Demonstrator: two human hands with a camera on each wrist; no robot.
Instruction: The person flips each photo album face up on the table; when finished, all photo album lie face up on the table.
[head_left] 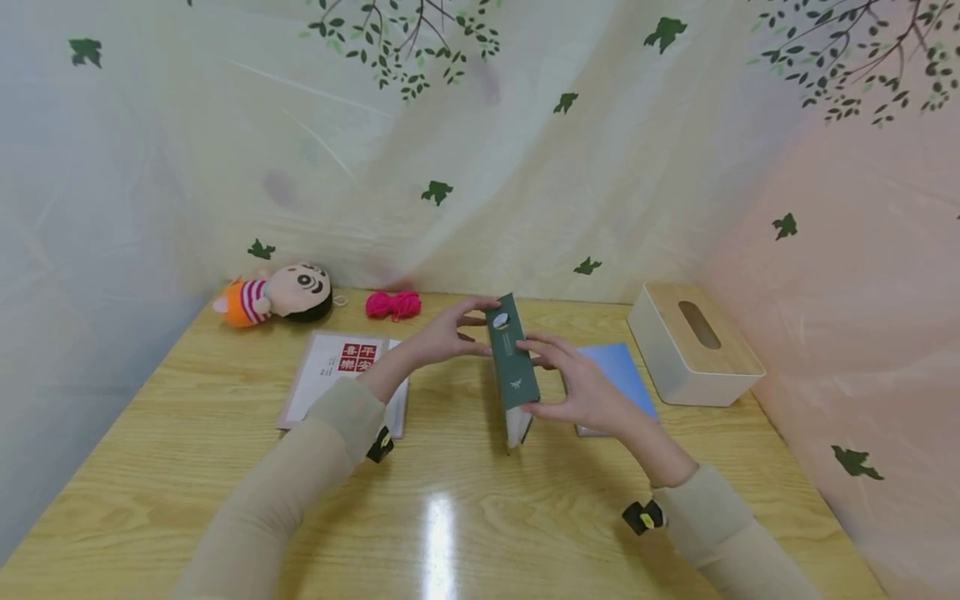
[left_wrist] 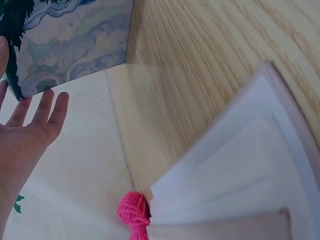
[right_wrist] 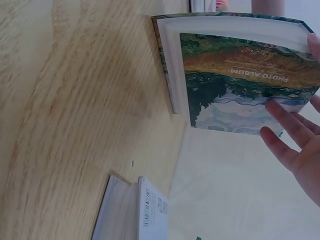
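Observation:
Between my two hands a photo album (head_left: 513, 354) stands on edge with its dark green spine upward and its pages pointing down to the table. Its painted landscape cover carries the words PHOTO ALBUM in the right wrist view. My left hand (head_left: 442, 333) holds it from the left, fingers at the far end of the spine and thumb on its side. From the right, my right hand (head_left: 581, 383) grips the near part, with fingertips over the spine and spread along the cover (right_wrist: 240, 75). White page edges show at the album's near end.
A white book with red character squares (head_left: 322, 379) lies left of the album, and a blue-covered book (head_left: 622, 379) lies right. Along the back are a plush doll (head_left: 277, 296) and pink yarn (head_left: 393, 305). A wooden-lidded tissue box (head_left: 697, 350) stands at the right edge, before a curtain.

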